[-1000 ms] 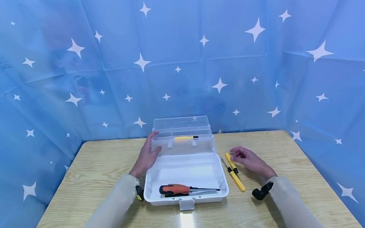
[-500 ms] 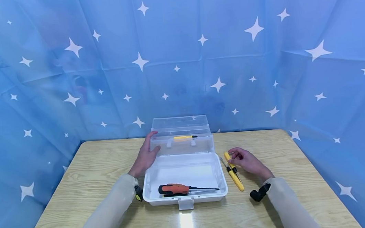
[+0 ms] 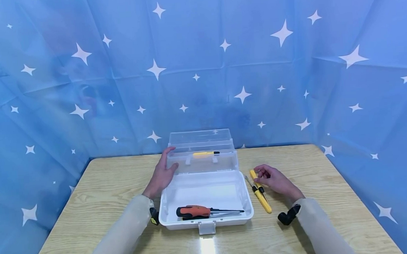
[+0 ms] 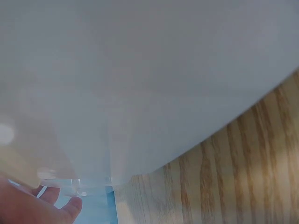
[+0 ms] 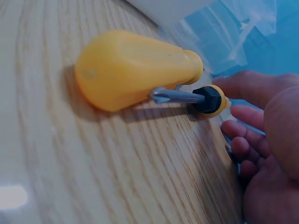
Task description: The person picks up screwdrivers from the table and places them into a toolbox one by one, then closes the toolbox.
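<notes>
**Right hand (image 3: 276, 180) at a slim yellow-handled screwdriver (image 3: 252, 173), left hand (image 3: 161, 178) at a raised clear plastic lid (image 3: 205, 165)**

The screwdriver lies on the pale wood-grain counter (image 3: 100, 209), right of a white plastic toolbox (image 3: 207, 192). The right fingers are curled at its handle, though whether they pinch it is hard to tell. A second yellow-handled screwdriver (image 3: 265, 203) lies just beside it. The left fingers touch the lid's left edge, thumb spread from the index finger. An orange-and-black-handled screwdriver (image 3: 198, 210) lies along the toolbox's front wall.
</notes>
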Motion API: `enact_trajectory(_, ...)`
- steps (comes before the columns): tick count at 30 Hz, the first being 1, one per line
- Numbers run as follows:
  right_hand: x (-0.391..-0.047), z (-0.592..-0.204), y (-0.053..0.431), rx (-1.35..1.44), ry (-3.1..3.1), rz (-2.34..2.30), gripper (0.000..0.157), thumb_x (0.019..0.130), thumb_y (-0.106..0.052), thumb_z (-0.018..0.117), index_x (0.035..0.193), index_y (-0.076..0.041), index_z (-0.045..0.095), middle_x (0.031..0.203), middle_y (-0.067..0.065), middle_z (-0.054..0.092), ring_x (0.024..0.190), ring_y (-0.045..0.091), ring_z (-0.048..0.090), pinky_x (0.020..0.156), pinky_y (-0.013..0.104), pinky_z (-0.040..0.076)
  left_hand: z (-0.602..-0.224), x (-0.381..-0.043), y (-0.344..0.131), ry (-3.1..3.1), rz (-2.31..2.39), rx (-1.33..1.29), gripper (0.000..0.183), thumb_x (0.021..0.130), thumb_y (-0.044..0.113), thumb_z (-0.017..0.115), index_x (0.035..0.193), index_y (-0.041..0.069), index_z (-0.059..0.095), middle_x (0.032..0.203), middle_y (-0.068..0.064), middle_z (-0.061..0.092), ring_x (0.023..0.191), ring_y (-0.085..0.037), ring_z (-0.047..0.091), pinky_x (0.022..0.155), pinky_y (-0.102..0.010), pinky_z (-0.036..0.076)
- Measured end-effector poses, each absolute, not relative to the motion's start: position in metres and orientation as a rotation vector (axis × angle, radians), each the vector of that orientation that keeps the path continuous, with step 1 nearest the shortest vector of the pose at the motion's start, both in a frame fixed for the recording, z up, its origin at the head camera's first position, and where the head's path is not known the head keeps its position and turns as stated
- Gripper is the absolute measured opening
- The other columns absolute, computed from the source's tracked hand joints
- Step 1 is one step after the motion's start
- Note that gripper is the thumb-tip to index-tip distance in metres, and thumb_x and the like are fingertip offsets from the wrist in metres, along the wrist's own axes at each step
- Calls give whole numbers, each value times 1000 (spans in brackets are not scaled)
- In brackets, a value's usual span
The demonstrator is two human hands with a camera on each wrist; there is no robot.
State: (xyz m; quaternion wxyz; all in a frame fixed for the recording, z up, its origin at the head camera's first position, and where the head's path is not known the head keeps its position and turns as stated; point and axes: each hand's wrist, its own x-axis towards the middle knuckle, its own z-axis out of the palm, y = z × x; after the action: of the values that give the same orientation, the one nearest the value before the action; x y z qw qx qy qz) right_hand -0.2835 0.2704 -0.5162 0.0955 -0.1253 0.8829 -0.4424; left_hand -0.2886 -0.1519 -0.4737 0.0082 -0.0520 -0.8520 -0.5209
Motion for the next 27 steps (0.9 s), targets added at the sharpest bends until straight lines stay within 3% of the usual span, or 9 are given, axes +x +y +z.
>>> enact_trajectory(27, -285, -521, 270, -302, 2724, -1278, 32, 90, -10, 59, 121, -6, 53, 90, 6, 54, 76, 18, 48, 62, 25, 43, -471, -286, -151, -2654, -1661, -152, 52, 97, 20, 46, 142, 35, 26, 155, 5, 15, 143, -25, 12, 109, -62, 17)
